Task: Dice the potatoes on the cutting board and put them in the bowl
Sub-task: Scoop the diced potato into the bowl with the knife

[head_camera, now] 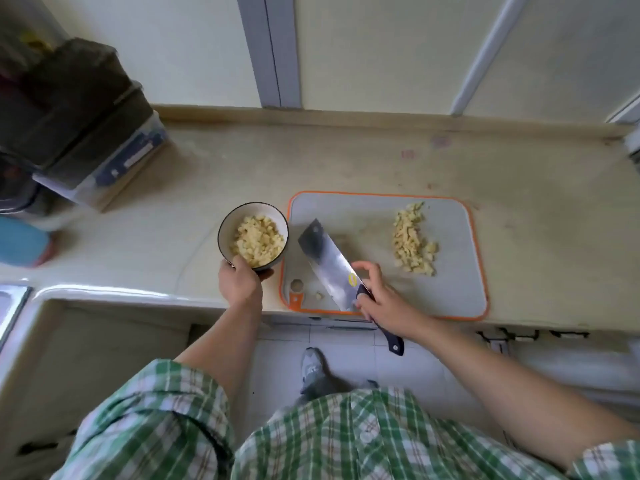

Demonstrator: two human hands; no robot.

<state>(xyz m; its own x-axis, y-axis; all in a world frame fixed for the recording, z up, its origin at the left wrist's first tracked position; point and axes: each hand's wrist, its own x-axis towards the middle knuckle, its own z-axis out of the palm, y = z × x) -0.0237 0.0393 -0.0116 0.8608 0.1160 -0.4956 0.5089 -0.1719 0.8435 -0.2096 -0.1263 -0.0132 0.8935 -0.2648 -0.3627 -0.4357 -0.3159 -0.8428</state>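
Observation:
A grey cutting board [450, 289] with an orange rim lies on the counter. On its right half sits a pile of diced potato [414, 239]; one loose piece [319, 295] lies near its front left corner. A white bowl [228, 225] with a dark rim stands just left of the board, holding diced potato [258, 240]. My left hand [239, 280] grips the bowl's near rim. My right hand [384, 299] holds the dark handle of a cleaver [329, 263], whose blade lies over the board's left part, pointing towards the bowl.
Stacked boxes and containers [86, 133] crowd the counter's far left, with a blue item [20, 240] in front of them. A sink edge [10, 306] shows at the left. The counter's front edge runs just below the board; my foot is on the tiled floor.

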